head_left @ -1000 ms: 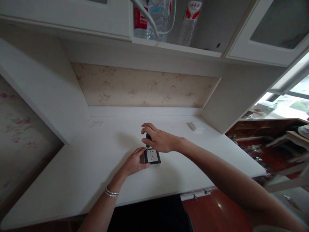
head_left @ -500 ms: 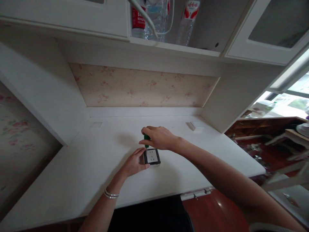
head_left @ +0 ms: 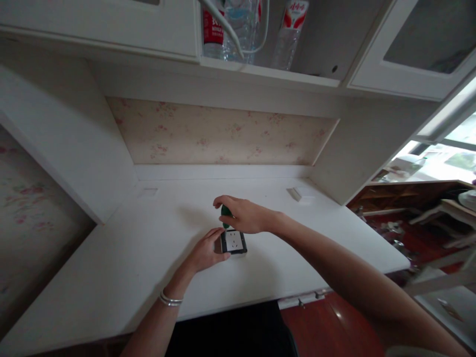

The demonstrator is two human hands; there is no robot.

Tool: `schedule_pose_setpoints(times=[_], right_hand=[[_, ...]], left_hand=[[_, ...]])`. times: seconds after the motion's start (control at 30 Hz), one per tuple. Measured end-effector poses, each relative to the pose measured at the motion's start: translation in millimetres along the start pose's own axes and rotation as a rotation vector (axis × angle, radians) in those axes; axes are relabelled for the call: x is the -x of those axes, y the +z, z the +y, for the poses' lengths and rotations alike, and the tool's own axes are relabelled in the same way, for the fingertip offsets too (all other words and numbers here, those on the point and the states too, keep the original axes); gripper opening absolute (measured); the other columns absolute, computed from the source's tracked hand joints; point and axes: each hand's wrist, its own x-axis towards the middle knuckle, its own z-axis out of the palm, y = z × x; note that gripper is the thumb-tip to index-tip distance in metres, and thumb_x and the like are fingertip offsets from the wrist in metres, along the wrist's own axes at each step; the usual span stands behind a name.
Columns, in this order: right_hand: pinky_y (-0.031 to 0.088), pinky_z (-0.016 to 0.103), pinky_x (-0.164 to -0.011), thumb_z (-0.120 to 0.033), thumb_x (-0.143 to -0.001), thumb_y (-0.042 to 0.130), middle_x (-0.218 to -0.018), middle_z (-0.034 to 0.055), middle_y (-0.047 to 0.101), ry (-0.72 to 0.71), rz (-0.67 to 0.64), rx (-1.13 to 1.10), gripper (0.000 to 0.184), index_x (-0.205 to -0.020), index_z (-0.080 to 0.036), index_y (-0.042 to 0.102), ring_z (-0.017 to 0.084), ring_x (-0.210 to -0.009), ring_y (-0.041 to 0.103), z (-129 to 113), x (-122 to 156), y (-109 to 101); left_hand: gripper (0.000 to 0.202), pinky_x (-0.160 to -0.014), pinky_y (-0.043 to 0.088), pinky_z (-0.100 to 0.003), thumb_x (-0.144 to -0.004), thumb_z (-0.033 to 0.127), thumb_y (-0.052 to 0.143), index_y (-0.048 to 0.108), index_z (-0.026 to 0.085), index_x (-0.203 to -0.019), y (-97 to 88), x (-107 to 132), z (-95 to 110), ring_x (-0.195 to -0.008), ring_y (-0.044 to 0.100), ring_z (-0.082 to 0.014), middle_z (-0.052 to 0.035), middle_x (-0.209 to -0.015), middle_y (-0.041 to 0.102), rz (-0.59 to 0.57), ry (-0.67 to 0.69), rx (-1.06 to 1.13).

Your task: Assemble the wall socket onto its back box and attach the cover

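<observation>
A wall socket (head_left: 234, 241), with a white face and a black surround, lies face up on the white desk (head_left: 156, 248). My left hand (head_left: 208, 250) grips its left side between thumb and fingers. Above the socket's top left corner, my right hand (head_left: 243, 213) is closed round the green handle of a screwdriver (head_left: 225, 216), which stands about upright. The screwdriver's tip is at the surround's left edge, hard to make out.
A small white block or cover (head_left: 303, 194) lies on the desk's back right, and a flat white square piece (head_left: 148, 192) at the back left. Overhead, an open cupboard shelf (head_left: 267, 72) holds plastic bottles (head_left: 290, 37) and a hanging white cable (head_left: 225, 25).
The fingers of my right hand have shifted round the screwdriver handle, with the index finger more extended to the left. My left hand and the socket have stayed in place.
</observation>
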Motion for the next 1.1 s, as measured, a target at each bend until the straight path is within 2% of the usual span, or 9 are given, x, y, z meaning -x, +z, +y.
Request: schedule_pose_setpoints(times=[0.13,0.27,0.43,0.57,0.7,0.77,0.87,1.0,1.1], right_hand=[[0.045,0.035,-0.075,-0.043,-0.092,0.05,-0.111,0.0104,0.056,0.068,0.024,0.105,0.034,-0.115,-0.019,0.046,0.021,-0.083,0.061,1,0,1],[0.044,0.031,-0.08,-0.029,-0.093,0.049,-0.126,0.0115,0.048,0.01,0.005,-0.034,0.032,-0.122,-0.019,0.039,0.017,-0.091,0.059,2,1,0],[0.044,0.034,-0.076,-0.044,-0.092,0.05,-0.108,0.0098,0.058,0.098,-0.002,0.101,0.032,-0.112,-0.019,0.048,0.022,-0.088,0.06,1,0,-1],[0.043,0.03,-0.082,-0.027,-0.094,0.046,-0.128,0.0124,0.048,-0.017,0.009,-0.039,0.029,-0.121,-0.019,0.04,0.019,-0.104,0.055,0,1,-2],[0.044,0.034,-0.077,-0.04,-0.091,0.052,-0.105,0.0088,0.062,0.081,-0.005,0.086,0.033,-0.117,-0.02,0.046,0.023,-0.091,0.06,-2,1,-2],[0.044,0.034,-0.076,-0.044,-0.092,0.049,-0.116,0.0113,0.058,0.071,-0.003,0.098,0.035,-0.117,-0.019,0.047,0.022,-0.088,0.061,-3,1,-2],[0.043,0.03,-0.082,-0.031,-0.096,0.043,-0.136,0.0128,0.044,-0.015,-0.023,0.033,0.033,-0.126,-0.019,0.04,0.018,-0.097,0.059,-5,0,-6],[0.044,0.034,-0.075,-0.041,-0.095,0.042,-0.108,0.0107,0.063,0.113,-0.112,0.243,0.032,-0.116,-0.018,0.052,0.025,-0.092,0.061,-12,-4,-15],[0.044,0.035,-0.068,-0.048,-0.091,0.045,-0.11,0.0122,0.062,0.134,-0.199,0.336,0.038,-0.115,-0.019,0.053,0.026,-0.085,0.063,-16,-10,-25]], left_hand=[[0.073,-0.107,0.035,-0.039,-0.067,0.033,0.074,0.046,0.019,-0.133,-2.1,0,3,-0.125,0.044,-0.0271,-0.0098,-0.136,0.047,0.0,0.012,0.004],[0.072,-0.107,0.036,-0.039,-0.068,0.033,0.074,0.046,0.019,-0.133,-3.2,0,4,-0.124,0.045,-0.0266,-0.0097,-0.136,0.048,-0.009,0.017,0.014],[0.074,-0.106,0.036,-0.041,-0.065,0.032,0.076,0.047,0.019,-0.131,-1.6,0,3,-0.122,0.046,-0.0283,-0.0097,-0.133,0.05,0.016,0.002,0.02],[0.073,-0.105,0.037,-0.042,-0.064,0.031,0.076,0.047,0.019,-0.13,-0.3,0,3,-0.121,0.047,-0.0285,-0.0101,-0.132,0.05,0.026,-0.005,0.033],[0.073,-0.105,0.037,-0.041,-0.064,0.03,0.076,0.046,0.02,-0.13,0.2,0,3,-0.121,0.047,-0.0276,-0.0095,-0.131,0.051,0.033,0.008,0.039],[0.073,-0.105,0.037,-0.041,-0.065,0.03,0.076,0.045,0.019,-0.131,0.0,0,2,-0.121,0.047,-0.0275,-0.0096,-0.132,0.05,0.031,0.012,0.042],[0.073,-0.104,0.038,-0.04,-0.065,0.03,0.076,0.046,0.019,-0.13,-0.8,0,2,-0.12,0.048,-0.027,-0.01,-0.131,0.05,0.023,0.011,0.049],[0.072,-0.104,0.038,-0.039,-0.064,0.03,0.076,0.047,0.019,-0.129,-1.4,0,3,-0.119,0.048,-0.0267,-0.0094,-0.131,0.05,0.026,0.01,0.058],[0.073,-0.104,0.038,-0.041,-0.064,0.03,0.077,0.047,0.02,-0.129,-1.5,0,5,-0.12,0.048,-0.0279,-0.0094,-0.131,0.051,0.036,-0.011,0.066]])
